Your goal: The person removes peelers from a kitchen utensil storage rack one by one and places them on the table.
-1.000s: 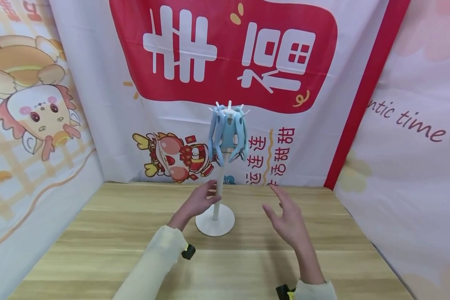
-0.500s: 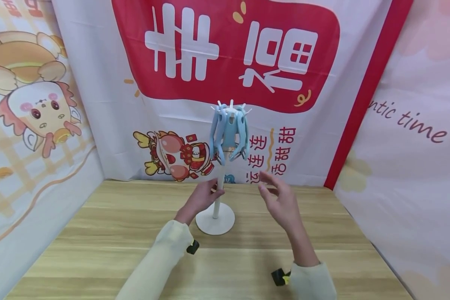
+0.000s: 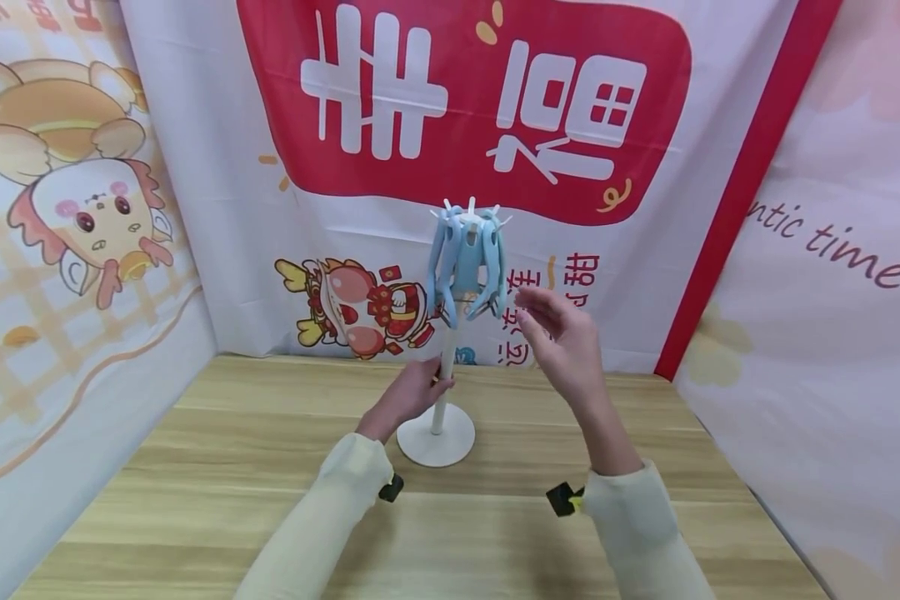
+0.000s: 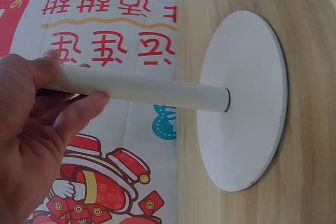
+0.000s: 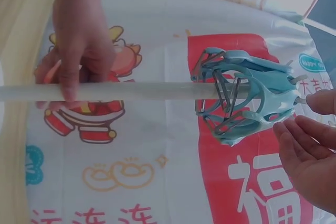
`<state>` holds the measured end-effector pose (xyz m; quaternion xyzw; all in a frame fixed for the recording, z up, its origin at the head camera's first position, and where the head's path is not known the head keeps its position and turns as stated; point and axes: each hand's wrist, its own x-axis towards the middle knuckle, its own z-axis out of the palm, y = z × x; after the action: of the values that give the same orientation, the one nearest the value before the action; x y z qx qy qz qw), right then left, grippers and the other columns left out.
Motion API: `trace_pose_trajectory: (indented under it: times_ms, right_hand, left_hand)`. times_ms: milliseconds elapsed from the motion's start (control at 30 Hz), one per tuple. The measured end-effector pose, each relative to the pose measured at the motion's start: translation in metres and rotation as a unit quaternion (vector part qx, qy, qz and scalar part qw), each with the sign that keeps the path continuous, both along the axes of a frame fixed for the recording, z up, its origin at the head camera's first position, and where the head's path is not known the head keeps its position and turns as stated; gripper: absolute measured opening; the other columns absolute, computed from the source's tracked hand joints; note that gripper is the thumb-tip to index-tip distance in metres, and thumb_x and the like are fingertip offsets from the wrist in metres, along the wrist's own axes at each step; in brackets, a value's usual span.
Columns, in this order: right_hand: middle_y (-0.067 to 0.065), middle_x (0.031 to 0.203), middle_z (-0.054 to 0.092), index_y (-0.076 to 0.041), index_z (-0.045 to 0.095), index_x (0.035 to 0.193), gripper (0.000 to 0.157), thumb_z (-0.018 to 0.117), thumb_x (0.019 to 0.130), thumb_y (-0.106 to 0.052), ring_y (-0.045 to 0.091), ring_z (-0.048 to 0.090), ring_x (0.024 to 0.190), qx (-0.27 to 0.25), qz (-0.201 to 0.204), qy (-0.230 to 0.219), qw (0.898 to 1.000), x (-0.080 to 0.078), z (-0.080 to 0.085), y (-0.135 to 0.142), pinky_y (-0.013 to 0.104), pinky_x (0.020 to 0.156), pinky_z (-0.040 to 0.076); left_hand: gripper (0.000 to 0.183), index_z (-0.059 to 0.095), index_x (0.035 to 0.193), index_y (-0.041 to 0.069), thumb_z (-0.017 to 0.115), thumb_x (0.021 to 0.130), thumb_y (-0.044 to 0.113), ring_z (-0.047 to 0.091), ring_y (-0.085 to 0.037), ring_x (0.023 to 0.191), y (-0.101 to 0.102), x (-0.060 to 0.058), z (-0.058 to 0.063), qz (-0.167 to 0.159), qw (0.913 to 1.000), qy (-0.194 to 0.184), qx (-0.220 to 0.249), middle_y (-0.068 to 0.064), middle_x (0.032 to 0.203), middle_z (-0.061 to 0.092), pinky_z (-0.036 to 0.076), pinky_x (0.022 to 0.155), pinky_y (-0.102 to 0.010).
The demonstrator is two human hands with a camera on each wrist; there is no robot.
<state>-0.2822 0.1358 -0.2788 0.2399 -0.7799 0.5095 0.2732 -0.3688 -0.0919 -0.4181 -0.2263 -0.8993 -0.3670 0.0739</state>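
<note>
A white stand [image 3: 437,446] with a round base and upright pole [image 4: 157,92] stands on the table. From the hooks at its top hang several light blue peelers [image 3: 468,262], Y-shaped, with metal blades [image 5: 226,93] at their lower ends. My left hand [image 3: 408,390] grips the pole below the peelers, fingers and thumb around it. Just right of the peelers, my right hand [image 3: 567,343] is raised with loosely bent fingers and nothing in them. In the right wrist view, its fingertips [image 5: 281,128] are close to the hooked top of the stand.
The wooden table [image 3: 255,517] carries the stand near its back edge. Behind rises a printed cloth [image 3: 360,217] in red and white. Printed cloth walls [image 3: 90,275] close off the left and right sides.
My right hand has risen and moved in toward the peelers. My left hand has closed around the pole. The stand has stayed in place, while the head view has shifted slightly.
</note>
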Motion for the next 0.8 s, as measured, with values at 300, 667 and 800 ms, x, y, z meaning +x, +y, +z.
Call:
trace_pose_trajectory:
  times_ms: [300,667,800]
  right_hand:
    - [0.007,0.13,0.067,-0.01,0.063,0.131,0.037,0.068,0.096,-0.019,0.019,0.066,0.119,0.008,0.006,-0.029,1.0,-0.019,0.019,-0.005,0.028,0.101,0.053]
    - [0.006,0.129,0.068,-0.012,0.063,0.132,0.039,0.069,0.095,-0.023,0.019,0.067,0.117,0.024,0.006,-0.065,0.998,-0.022,0.032,-0.016,0.033,0.1,0.055]
    - [0.005,0.129,0.068,-0.013,0.062,0.133,0.043,0.07,0.094,-0.03,0.019,0.067,0.117,0.019,0.001,-0.098,0.995,-0.023,0.036,-0.019,0.033,0.1,0.056]
  left_hand:
    - [0.018,0.06,0.113,0.008,0.065,0.097,0.015,0.069,-0.02,0.093,0.002,-0.006,-0.006,-0.017,0.9998,0.01,0.007,-0.007,0.101,0.069,0.061,0.088,-0.041]
    - [0.017,0.061,0.111,0.01,0.067,0.096,0.014,0.069,-0.019,0.091,-0.003,-0.008,-0.012,-0.022,0.9987,0.004,0.046,-0.004,0.098,0.069,0.061,0.087,-0.042]
    - [0.013,0.063,0.107,0.011,0.066,0.096,0.015,0.069,-0.017,0.09,-0.003,-0.007,-0.01,-0.022,0.9989,-0.001,0.042,-0.003,0.096,0.069,0.062,0.086,-0.04]
